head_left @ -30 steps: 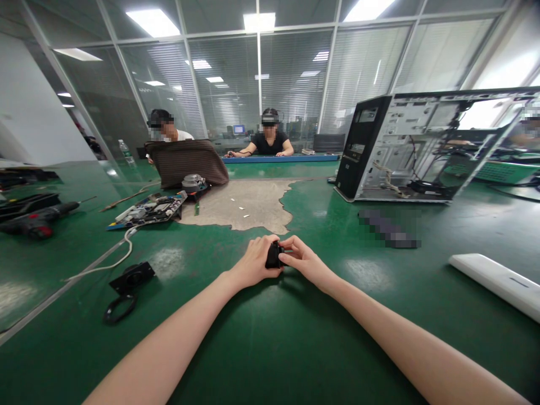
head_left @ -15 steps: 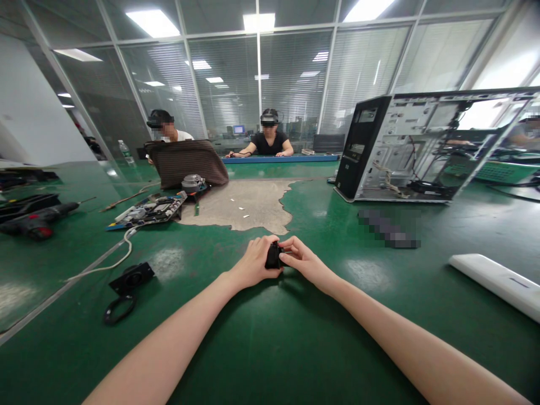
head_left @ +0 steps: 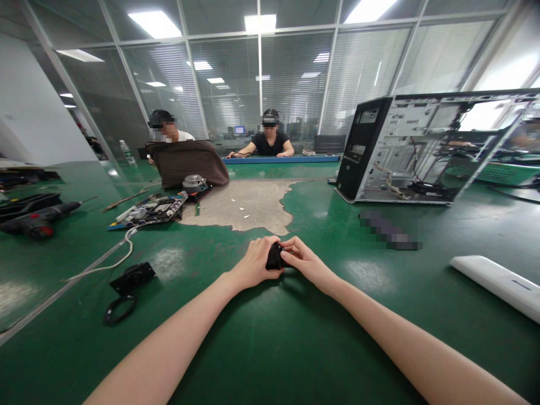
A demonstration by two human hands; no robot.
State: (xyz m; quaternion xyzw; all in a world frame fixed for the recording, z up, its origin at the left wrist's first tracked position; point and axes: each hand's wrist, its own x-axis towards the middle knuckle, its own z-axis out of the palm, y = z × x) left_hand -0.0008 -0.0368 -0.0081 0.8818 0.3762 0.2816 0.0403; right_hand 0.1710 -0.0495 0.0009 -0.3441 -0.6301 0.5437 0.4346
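A small black part [head_left: 274, 257] is held between both hands near the middle of the green table [head_left: 270, 349]. My left hand [head_left: 255, 262] wraps round it from the left, thumb below and fingers above. From the right, my right hand [head_left: 304, 260] pinches its side with thumb and fingertips. Its far side is hidden by my fingers. To the left lie a black square part with a round centre [head_left: 133, 277] and a black ring [head_left: 120, 309], close to each other.
An open computer case [head_left: 392, 152] stands at the back right. A white bar-shaped object [head_left: 498, 284] lies at the right edge. Left are a circuit board [head_left: 147, 211], a white cable [head_left: 122, 256] and a drill [head_left: 40, 222]. Two people [head_left: 270, 140] sit beyond the table.
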